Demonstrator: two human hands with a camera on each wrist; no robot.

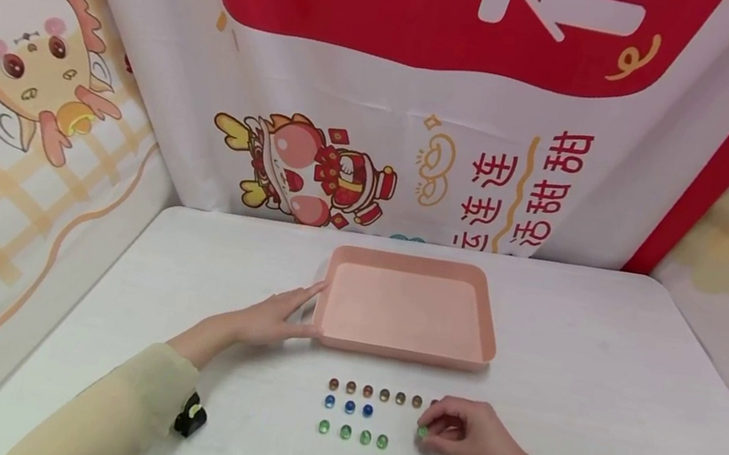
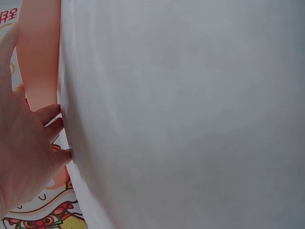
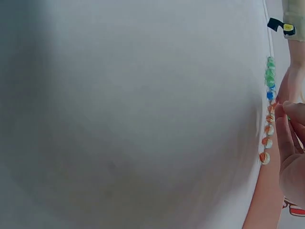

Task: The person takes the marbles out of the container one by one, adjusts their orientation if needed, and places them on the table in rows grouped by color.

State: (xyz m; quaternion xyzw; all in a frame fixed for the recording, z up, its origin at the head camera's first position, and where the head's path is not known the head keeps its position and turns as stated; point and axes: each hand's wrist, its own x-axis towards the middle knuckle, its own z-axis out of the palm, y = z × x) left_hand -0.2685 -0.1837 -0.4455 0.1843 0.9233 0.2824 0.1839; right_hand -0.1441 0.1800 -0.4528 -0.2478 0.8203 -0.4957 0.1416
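Note:
My right hand (image 1: pixel 469 441) pinches a green marble (image 1: pixel 422 431) between thumb and fingers, low over the white table. To its left runs a row of several green marbles (image 1: pixel 346 432). Behind that lie three blue marbles (image 1: pixel 350 407), then a row of several brown-orange marbles (image 1: pixel 368 392) whose right end is partly hidden by the hand. My left hand (image 1: pixel 268 318) rests with spread, fairly straight fingers against the left side of a pink rectangular tray (image 1: pixel 401 354). The left wrist view shows that hand (image 2: pixel 24 148) beside the tray's wall (image 2: pixel 40 52).
The white table (image 1: pixel 575 362) reaches back to a printed cloth (image 1: pixel 374 91) hanging behind the tray. Patterned cloths also stand at the left and right. A black strap (image 1: pixel 191 417) is on the left sleeve.

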